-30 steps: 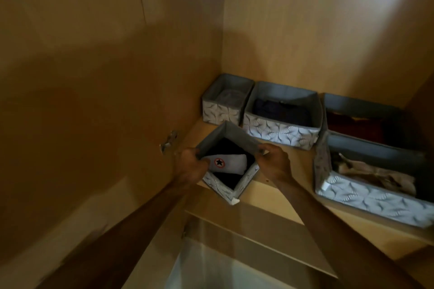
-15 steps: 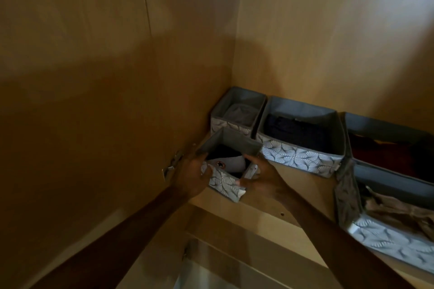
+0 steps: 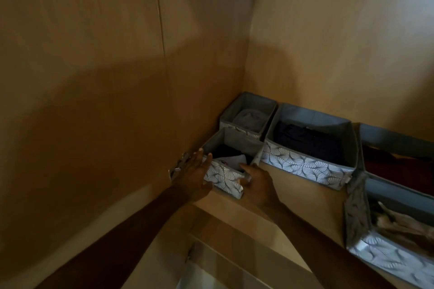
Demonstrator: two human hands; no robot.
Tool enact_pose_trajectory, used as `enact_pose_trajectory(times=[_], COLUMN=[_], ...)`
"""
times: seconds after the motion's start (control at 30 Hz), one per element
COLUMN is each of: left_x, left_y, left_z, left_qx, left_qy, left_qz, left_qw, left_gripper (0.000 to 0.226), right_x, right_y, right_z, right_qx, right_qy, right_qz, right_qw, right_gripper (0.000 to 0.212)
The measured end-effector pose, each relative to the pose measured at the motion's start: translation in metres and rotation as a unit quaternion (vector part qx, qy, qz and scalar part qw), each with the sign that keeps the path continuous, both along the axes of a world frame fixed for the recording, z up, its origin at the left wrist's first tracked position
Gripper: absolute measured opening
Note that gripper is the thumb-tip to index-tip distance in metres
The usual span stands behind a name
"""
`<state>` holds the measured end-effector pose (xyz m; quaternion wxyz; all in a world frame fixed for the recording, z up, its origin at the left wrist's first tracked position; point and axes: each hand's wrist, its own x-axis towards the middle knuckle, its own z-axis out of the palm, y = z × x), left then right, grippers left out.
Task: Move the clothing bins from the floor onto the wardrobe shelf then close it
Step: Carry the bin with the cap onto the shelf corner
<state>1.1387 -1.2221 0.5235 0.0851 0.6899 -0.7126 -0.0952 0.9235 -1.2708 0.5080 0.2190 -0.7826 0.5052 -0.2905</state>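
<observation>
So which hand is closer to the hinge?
Left. The left hand lies right beside the hinge; the right hand is across the small bin from it.

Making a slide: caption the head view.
Left hand, right hand steady small grey leaf-print fabric bin on wooden shelf.

No text can be read. A round badge [image 3: 223, 161] on the white folded garment [image 3: 234, 159] in the small bin [image 3: 223, 177] is too blurred to make out.
</observation>
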Motion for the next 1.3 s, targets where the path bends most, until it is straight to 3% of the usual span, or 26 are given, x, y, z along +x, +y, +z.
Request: enact_pose_trajectory(times=[0.2,0.57,0.73,1.0,1.2,1.3], left_x=[-0.001,0.004,0.005,0.001,0.004,0.001], left_y=[-0.001,-0.019,-0.008,-0.008,-0.008,-0.004], left_z=[-0.004,0.000,-0.012,-0.013,-0.008,-0.008], left_qx=[-0.026,0.024,-0.037,-0.027,-0.013,-0.021], left_qy=[-0.031,-0.003,-0.019,-0.032,-0.021,-0.007], left_qz=[0.029,0.052,0.016,0.021,0.035,0.035], left_qw=[0.999,0.998,0.999,0.999,0.999,0.999], left_gripper=[0.089,0.093,0.091,0.092,0.093,0.092], right_x=[0.005,0.020,0.010,0.013,0.021,0.018], right_y=[-0.015,-0.020,-0.007,-0.005,-0.009,-0.008], right_z=[0.002,0.005,0.002,0.006,0.008,0.006], right_qx=[0.008,0.036,-0.021,-0.056,-0.033,-0.035], right_qy=[0.024,0.023,-0.005,-0.039,-0.060,-0.068], right_qz=[0.025,0.043,0.037,0.074,0.084,0.091], right_qw=[0.999,0.998,0.999,0.995,0.994,0.993], right_gripper=[0.051,0.055,0.042,0.028,0.048,0.040])
